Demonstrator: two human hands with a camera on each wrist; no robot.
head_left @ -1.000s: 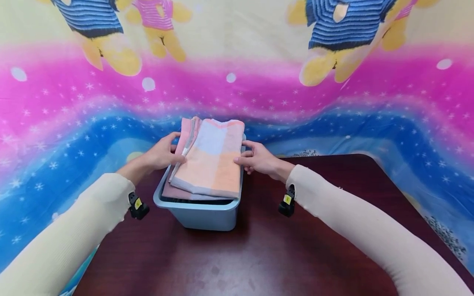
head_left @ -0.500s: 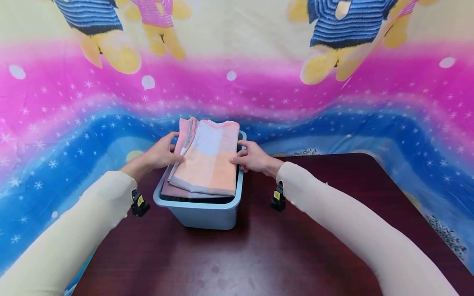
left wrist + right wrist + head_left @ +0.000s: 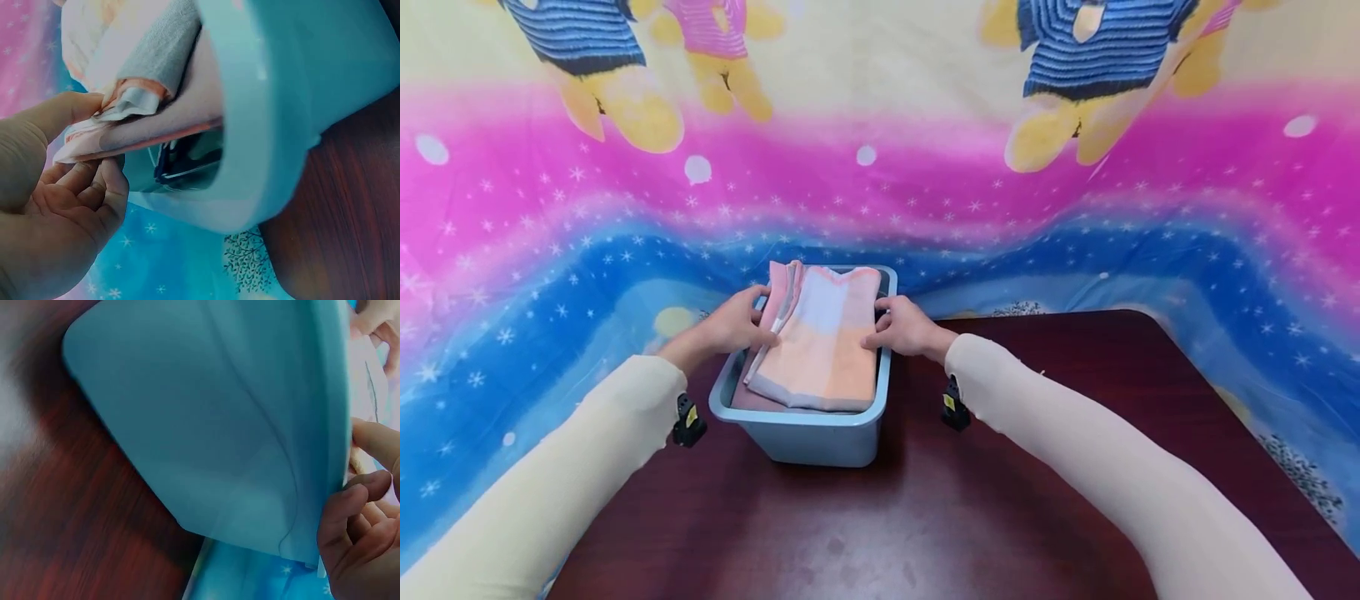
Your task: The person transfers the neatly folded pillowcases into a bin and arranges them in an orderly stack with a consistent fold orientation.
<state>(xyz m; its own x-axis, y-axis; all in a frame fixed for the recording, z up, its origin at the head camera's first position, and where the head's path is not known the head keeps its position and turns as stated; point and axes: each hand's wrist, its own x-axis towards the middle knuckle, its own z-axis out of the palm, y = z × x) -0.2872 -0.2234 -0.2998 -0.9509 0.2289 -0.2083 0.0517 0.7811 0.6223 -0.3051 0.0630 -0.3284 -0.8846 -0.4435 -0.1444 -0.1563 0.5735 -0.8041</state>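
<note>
1. Head view: folded towel stack (image 3: 817, 350), peach and pale blue checks, sits in the top of a light blue bin (image 3: 808, 433) on the dark wood table (image 3: 925, 517). Left hand (image 3: 730, 325) grips the stack's left edge, right hand (image 3: 904, 327) holds the right edge, fingers curled at the bin rim. Cartoon bear sheet (image 3: 880, 167) hangs behind.
2. Left wrist view: thumb and fingers (image 3: 94, 187) pinch the towel layers right at the bin's rim.
3. Right wrist view: pretty blurry, mostly bin wall; curled fingers (image 3: 356, 506) sit at the rim beside the cloth.
</note>
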